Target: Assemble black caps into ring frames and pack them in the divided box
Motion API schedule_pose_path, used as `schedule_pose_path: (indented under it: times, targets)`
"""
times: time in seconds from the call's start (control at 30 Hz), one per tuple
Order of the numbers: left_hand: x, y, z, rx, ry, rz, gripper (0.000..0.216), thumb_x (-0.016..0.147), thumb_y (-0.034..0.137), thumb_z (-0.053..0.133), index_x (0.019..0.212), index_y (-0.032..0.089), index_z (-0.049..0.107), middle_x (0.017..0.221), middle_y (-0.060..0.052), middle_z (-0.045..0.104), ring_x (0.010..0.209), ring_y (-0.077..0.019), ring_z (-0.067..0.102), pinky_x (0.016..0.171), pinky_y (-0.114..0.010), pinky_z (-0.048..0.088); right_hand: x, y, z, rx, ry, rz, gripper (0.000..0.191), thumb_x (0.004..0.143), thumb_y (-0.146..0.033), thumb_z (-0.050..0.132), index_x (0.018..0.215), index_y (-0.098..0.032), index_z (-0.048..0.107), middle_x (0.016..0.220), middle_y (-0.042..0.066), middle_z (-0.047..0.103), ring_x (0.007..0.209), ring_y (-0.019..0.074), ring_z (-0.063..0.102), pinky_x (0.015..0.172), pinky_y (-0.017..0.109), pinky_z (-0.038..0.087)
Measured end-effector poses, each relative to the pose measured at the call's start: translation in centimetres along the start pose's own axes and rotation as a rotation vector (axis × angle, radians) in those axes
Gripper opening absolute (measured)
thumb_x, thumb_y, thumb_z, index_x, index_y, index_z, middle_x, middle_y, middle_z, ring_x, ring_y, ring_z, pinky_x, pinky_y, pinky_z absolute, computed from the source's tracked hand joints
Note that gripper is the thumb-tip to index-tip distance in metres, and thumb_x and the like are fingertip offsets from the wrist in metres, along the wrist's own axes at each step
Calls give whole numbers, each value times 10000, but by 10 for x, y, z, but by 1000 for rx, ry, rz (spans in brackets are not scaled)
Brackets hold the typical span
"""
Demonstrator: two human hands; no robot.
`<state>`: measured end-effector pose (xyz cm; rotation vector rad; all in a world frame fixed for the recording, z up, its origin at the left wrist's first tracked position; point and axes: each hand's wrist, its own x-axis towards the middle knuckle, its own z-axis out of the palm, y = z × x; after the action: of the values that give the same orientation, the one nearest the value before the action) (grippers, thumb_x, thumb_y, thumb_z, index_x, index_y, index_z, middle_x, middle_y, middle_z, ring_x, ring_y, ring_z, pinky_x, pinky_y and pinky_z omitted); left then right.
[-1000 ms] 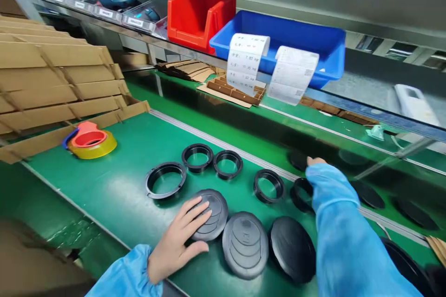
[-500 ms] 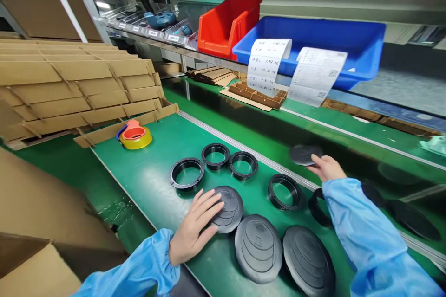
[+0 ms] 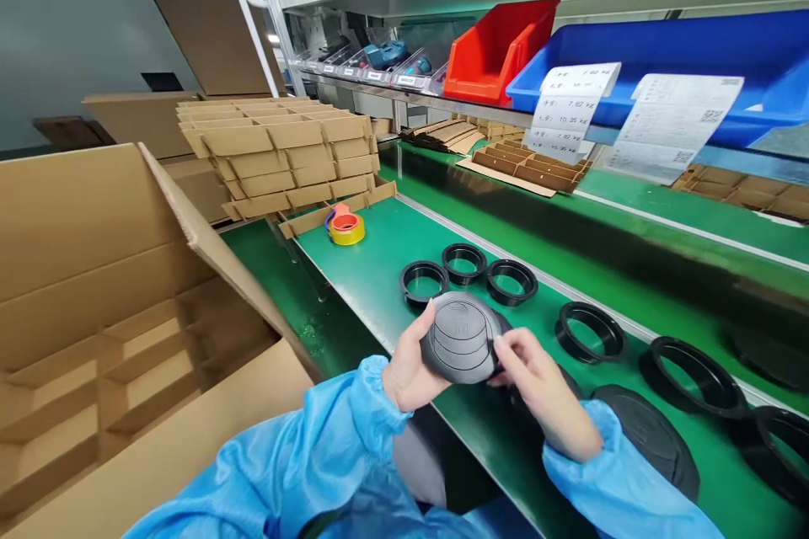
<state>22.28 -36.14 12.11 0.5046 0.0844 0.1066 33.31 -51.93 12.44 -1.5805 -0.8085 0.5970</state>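
Observation:
In my left hand [image 3: 414, 366] I hold a round black disc [image 3: 460, 338] with curved ridges and a small raised mark, its face turned up toward me. My right hand [image 3: 537, 383] pinches at the disc's right edge, fingertips curled behind it. A dark rounded edge shows behind the disc there; whether it is a second disc in my hand I cannot tell. Beneath my right wrist, another ridged black disc [image 3: 650, 438] lies on the green work surface [image 3: 385, 269]. Several black rings lie beyond my hands, among them a ring [image 3: 425, 282] nearest the held disc.
An open cardboard box [image 3: 88, 236] with dividers stands at left. Stacked cardboard dividers [image 3: 284, 152] sit beyond it, with a yellow tape roll [image 3: 347, 229] on the near surface. Overhead, a shelf carries a red bin [image 3: 493, 50] and a blue bin [image 3: 670, 59] with paper labels hanging.
My right hand has come back from the far right to meet my left. The left hand has lifted a disc from the surface. My view has swung left, showing the open box.

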Motion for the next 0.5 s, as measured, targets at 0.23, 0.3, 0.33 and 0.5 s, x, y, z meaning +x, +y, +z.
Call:
schedule_pose_path:
  times: [0.23, 0.3, 0.33, 0.5]
  targets:
    - [-33, 11, -9, -1, -12, -111, 730, 890, 753, 443, 1365, 208, 547, 1345, -161, 614, 1263, -387, 556, 1056, -691, 371, 10, -4, 16, -627, 40, -556, 369, 1066, -467, 394, 1293, -340, 656, 1325, 101, 465, 1246, 322, 405, 1042, 551, 426]
    - [-37, 12, -11, 17, -5, -100, 740, 886, 761, 430, 1368, 211, 544, 1353, -168, 606, 1272, -390, 548, 1057, -697, 366, 12, -2, 24, -657, 20, -550, 412, 1071, -480, 350, 1310, -328, 649, 1348, 105, 450, 1266, 334, 374, 1057, 573, 405]
    - [-38, 11, -12, 31, -3, -95, 740, 887, 760, 425, 1366, 208, 545, 1358, -174, 599, 1277, -394, 543, 1056, -705, 361, 13, -1, 28, -665, 3, -537, 432, 1073, -488, 328, 1306, -321, 651, 1364, 104, 440, 1281, 338, 357, 1071, 585, 388]
    - [-42, 9, -19, 56, -2, -107, 704, 903, 731, 419, 1338, 197, 561, 1391, -198, 563, 1259, -425, 549, 1031, -764, 333, 19, 3, 36, -650, -78, -464, 527, 1075, -516, 247, 1182, -284, 708, 1375, 99, 462, 1305, 332, 353, 1119, 577, 347]
